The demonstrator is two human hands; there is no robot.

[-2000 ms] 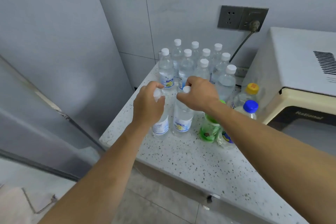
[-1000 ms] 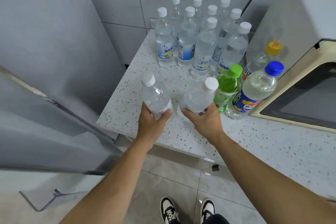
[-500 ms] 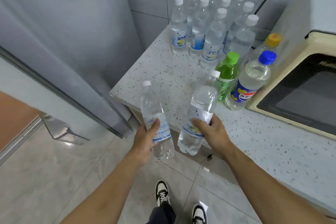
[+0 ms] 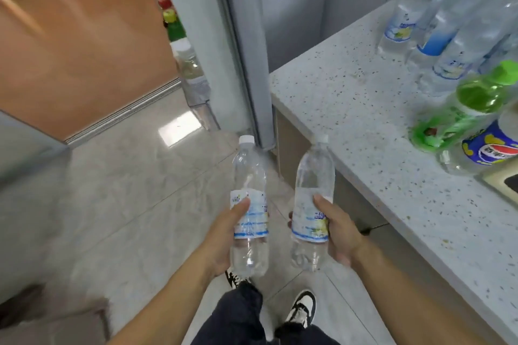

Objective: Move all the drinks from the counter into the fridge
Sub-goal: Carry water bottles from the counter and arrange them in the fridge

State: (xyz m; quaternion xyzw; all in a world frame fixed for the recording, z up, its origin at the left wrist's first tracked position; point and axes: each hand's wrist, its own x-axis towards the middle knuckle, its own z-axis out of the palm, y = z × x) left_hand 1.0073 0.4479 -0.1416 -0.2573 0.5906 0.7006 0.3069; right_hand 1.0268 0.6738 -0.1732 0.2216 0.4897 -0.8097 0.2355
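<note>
Clear plastic water bottles fill both grips: the left hand (image 4: pixel 221 241) wraps one bottle (image 4: pixel 249 204), the right hand (image 4: pixel 337 235) another (image 4: pixel 312 199), carried over the floor beside the surface (image 4: pixel 364 126). Smooth sides could slip; swinging could clip the fridge door (image 4: pixel 241 36).

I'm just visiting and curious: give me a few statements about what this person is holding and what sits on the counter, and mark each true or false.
1. Each hand holds a clear water bottle. True: the left hand grips one bottle, the right hand the other bottle.
2. Both held bottles have lost their caps. False: both wear white caps.
3. A green-capped bottle stands on the counter. True.
4. The counter holds no more drinks. False: several bottles remain.
5. The held bottles rest on the counter. False: they are held above the floor.
</note>
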